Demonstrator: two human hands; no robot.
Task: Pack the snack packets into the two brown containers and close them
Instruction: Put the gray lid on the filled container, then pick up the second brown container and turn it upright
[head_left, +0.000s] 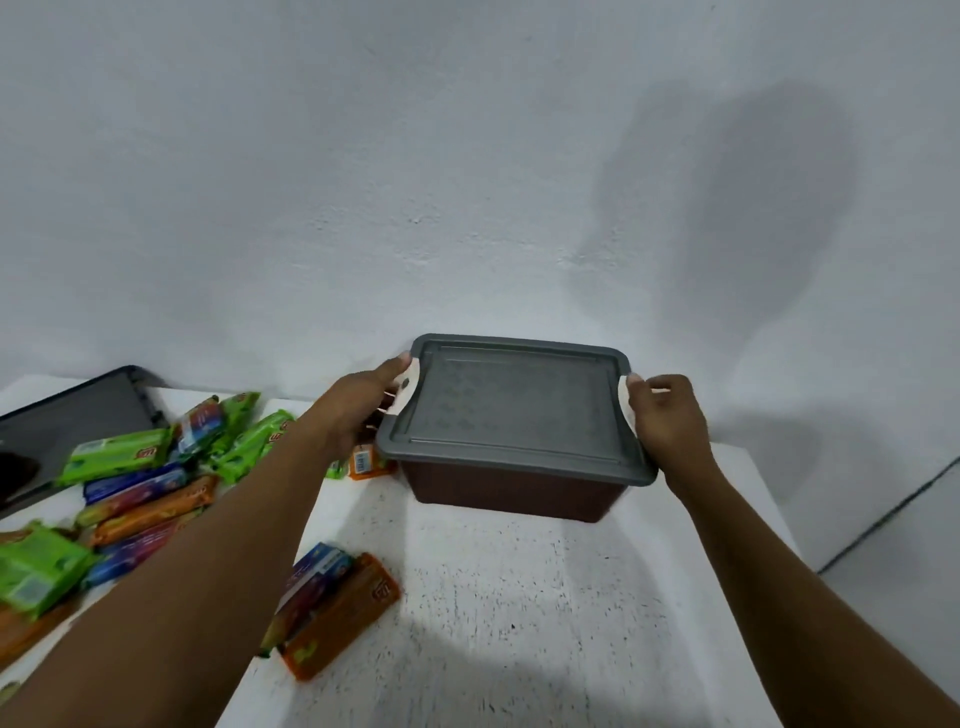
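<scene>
A brown container (511, 496) with a grey lid (511, 402) on it stands at the back middle of the white table. My left hand (363, 402) grips the white clip at the lid's left end. My right hand (667, 421) grips the white clip at its right end. Green, blue and orange snack packets (150, 478) lie in a heap on the left. Two more packets (332, 608), one blue and one orange, lie near the front beside my left forearm.
A second grey lid (78, 415) lies at the far left back of the table (519, 597). A white wall rises right behind the container. The table's right edge runs close to my right forearm, with the floor beyond.
</scene>
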